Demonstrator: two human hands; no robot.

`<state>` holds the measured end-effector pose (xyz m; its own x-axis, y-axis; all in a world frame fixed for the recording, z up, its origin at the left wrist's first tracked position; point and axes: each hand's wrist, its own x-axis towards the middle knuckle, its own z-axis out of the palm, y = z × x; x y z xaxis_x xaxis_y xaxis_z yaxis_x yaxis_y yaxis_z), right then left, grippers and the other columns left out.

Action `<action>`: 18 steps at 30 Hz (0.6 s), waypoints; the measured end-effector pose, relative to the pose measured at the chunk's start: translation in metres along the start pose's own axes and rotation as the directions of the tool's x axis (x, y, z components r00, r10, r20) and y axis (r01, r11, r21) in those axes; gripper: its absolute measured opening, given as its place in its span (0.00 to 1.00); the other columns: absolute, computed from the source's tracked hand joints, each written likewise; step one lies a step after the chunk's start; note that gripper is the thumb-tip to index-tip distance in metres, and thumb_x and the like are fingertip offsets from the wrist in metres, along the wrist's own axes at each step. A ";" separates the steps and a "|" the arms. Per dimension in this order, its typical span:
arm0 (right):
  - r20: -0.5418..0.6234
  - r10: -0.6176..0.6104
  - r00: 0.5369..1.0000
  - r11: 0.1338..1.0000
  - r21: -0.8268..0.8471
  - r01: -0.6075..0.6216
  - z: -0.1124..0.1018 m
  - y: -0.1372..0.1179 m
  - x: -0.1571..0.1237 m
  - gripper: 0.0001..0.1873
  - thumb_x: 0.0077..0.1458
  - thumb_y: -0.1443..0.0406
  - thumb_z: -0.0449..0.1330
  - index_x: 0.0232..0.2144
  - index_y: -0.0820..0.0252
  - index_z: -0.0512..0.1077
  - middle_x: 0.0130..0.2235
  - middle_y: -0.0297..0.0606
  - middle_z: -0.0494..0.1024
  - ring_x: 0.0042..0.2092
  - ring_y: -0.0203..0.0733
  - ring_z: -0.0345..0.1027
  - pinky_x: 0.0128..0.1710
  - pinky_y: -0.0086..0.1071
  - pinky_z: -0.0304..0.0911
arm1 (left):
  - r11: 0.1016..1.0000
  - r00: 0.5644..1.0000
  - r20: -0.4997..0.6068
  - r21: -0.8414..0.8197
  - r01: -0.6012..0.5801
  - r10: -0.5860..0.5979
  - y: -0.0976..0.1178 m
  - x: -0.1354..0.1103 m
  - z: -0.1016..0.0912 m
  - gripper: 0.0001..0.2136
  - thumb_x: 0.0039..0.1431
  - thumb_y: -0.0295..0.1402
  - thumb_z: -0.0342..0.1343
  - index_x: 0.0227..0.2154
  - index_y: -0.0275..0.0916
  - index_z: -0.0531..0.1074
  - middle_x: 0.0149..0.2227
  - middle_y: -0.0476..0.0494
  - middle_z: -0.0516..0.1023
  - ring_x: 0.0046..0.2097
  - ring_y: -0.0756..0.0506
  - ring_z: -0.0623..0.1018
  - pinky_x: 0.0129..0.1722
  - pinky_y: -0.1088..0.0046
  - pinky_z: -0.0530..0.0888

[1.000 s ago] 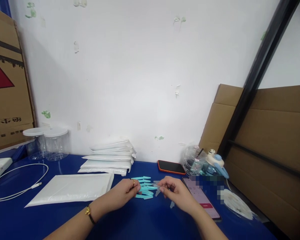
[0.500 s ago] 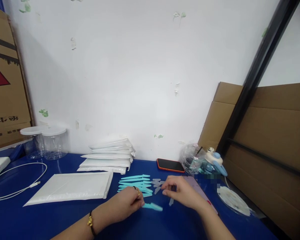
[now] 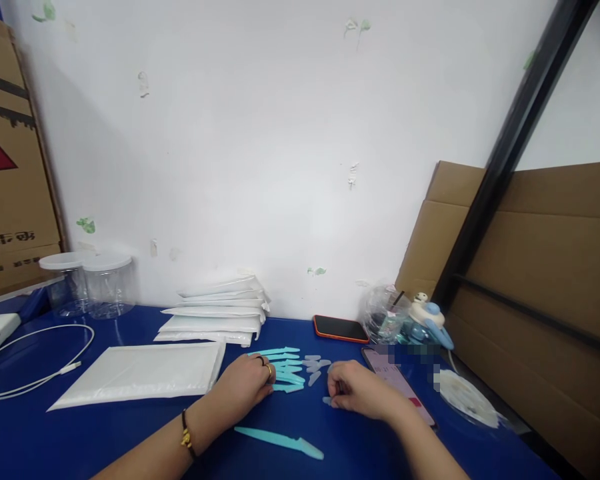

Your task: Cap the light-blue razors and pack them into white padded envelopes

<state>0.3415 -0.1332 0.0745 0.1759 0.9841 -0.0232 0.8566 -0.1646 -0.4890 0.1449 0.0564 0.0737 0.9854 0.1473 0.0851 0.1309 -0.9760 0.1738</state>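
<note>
Several thin turquoise plastic sticks [image 3: 285, 368] lie side by side on the blue table [image 3: 40, 433]. My left hand [image 3: 246, 383] rests on their left ends, fingers curled over them. Beside the sticks lie several small clear caps [image 3: 314, 365]. My right hand [image 3: 356, 391] is pinched on one clear cap [image 3: 327, 401] just right of the pile. One capped turquoise stick [image 3: 279, 441] lies alone nearer to me, below both hands.
A flat white padded envelope [image 3: 140, 373] lies left of my hands, with a stack of them [image 3: 215, 313] behind. Two lidded clear jars [image 3: 87, 283] and a white cable [image 3: 35, 363] stand far left. Two phones [image 3: 341, 329] [image 3: 400, 387], a plastic bag [image 3: 387, 317] and cardboard [image 3: 540, 293] fill the right.
A capped stick that my hands held together a second ago now lies alone near the front. My left hand went back to the pile; my right hand picked up another clear cap.
</note>
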 end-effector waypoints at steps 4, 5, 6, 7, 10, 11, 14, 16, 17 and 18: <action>-0.032 -0.011 0.999 0.999 0.051 0.013 0.011 -0.008 0.005 0.05 0.46 0.74 0.59 0.25 0.61 0.71 0.25 0.30 0.72 0.26 0.32 0.64 0.24 0.22 0.53 | 0.992 0.999 0.034 0.122 -0.030 0.026 0.004 0.001 0.000 0.10 0.61 0.32 0.47 0.30 0.39 0.72 0.31 0.44 0.75 0.36 0.44 0.74 0.37 0.70 0.67; -0.060 -0.025 0.998 0.998 0.049 0.028 0.013 -0.009 0.007 0.06 0.46 0.74 0.58 0.25 0.61 0.71 0.25 0.31 0.73 0.27 0.32 0.64 0.25 0.22 0.53 | 0.990 0.999 0.035 0.132 -0.041 0.037 0.005 0.001 0.000 0.11 0.61 0.32 0.46 0.30 0.39 0.72 0.31 0.44 0.76 0.35 0.44 0.74 0.36 0.71 0.67; -0.084 -0.038 0.996 0.998 0.043 0.042 0.015 -0.010 0.008 0.07 0.46 0.75 0.57 0.25 0.60 0.71 0.26 0.31 0.73 0.27 0.33 0.64 0.25 0.22 0.54 | 0.990 0.998 0.034 0.130 -0.054 0.050 0.005 0.000 0.001 0.11 0.62 0.32 0.46 0.30 0.39 0.73 0.31 0.44 0.76 0.35 0.45 0.74 0.36 0.72 0.67; -0.100 -0.049 0.994 0.998 0.038 0.053 0.016 -0.011 0.009 0.07 0.46 0.75 0.56 0.25 0.60 0.71 0.26 0.31 0.73 0.27 0.33 0.64 0.26 0.22 0.54 | 0.991 0.998 0.029 0.119 -0.063 0.060 0.005 0.000 0.001 0.11 0.62 0.32 0.46 0.30 0.39 0.73 0.31 0.45 0.76 0.35 0.45 0.75 0.36 0.72 0.67; -0.117 -0.070 0.991 0.997 0.028 0.073 0.017 -0.011 0.011 0.08 0.47 0.75 0.55 0.25 0.60 0.71 0.27 0.31 0.73 0.28 0.33 0.64 0.27 0.22 0.54 | 0.994 0.997 0.010 0.077 -0.078 0.077 0.004 -0.002 0.002 0.10 0.61 0.33 0.47 0.31 0.40 0.73 0.31 0.46 0.77 0.35 0.46 0.75 0.36 0.73 0.67; -0.121 -0.075 0.990 0.997 0.024 0.078 0.018 -0.011 0.012 0.08 0.47 0.75 0.55 0.26 0.60 0.71 0.27 0.31 0.72 0.28 0.33 0.64 0.27 0.22 0.55 | 0.995 0.997 0.007 0.068 -0.077 0.077 0.003 -0.002 0.002 0.10 0.61 0.33 0.48 0.30 0.40 0.73 0.31 0.46 0.77 0.35 0.46 0.75 0.36 0.73 0.67; -0.129 -0.080 0.988 0.996 0.019 0.084 0.019 -0.011 0.013 0.07 0.47 0.74 0.55 0.26 0.60 0.71 0.28 0.31 0.72 0.28 0.33 0.64 0.27 0.22 0.55 | 0.996 0.998 0.009 0.057 -0.067 0.066 0.002 -0.002 0.003 0.09 0.60 0.33 0.48 0.30 0.40 0.73 0.31 0.46 0.77 0.36 0.45 0.75 0.36 0.72 0.67; -0.131 -0.080 0.988 0.996 0.025 0.084 0.021 -0.012 0.013 0.07 0.47 0.74 0.56 0.26 0.60 0.71 0.28 0.31 0.72 0.28 0.32 0.64 0.27 0.22 0.55 | 0.997 0.998 0.013 0.053 -0.062 0.062 0.003 -0.002 0.004 0.09 0.60 0.33 0.49 0.30 0.41 0.73 0.32 0.46 0.77 0.36 0.45 0.75 0.36 0.72 0.67; -0.133 -0.081 0.988 0.996 0.029 0.085 0.021 -0.013 0.013 0.07 0.47 0.74 0.56 0.26 0.60 0.71 0.28 0.31 0.72 0.28 0.32 0.64 0.27 0.22 0.55 | 0.997 0.998 0.014 0.050 -0.061 0.061 0.003 -0.002 0.004 0.09 0.60 0.33 0.49 0.30 0.41 0.73 0.32 0.46 0.77 0.36 0.45 0.75 0.36 0.73 0.67; -0.135 -0.083 0.987 0.995 0.036 0.088 0.022 -0.014 0.014 0.07 0.47 0.74 0.57 0.25 0.60 0.71 0.28 0.31 0.72 0.28 0.32 0.64 0.27 0.21 0.55 | 0.997 0.998 0.013 0.045 -0.062 0.061 0.004 -0.001 0.004 0.08 0.60 0.33 0.49 0.30 0.41 0.73 0.32 0.46 0.77 0.36 0.45 0.75 0.36 0.73 0.67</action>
<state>0.3209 -0.1161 0.0620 0.1682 0.9765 0.1350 0.8505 -0.0746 -0.5206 0.1444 0.0520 0.0702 0.9930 0.0850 0.0826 0.0744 -0.9895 0.1242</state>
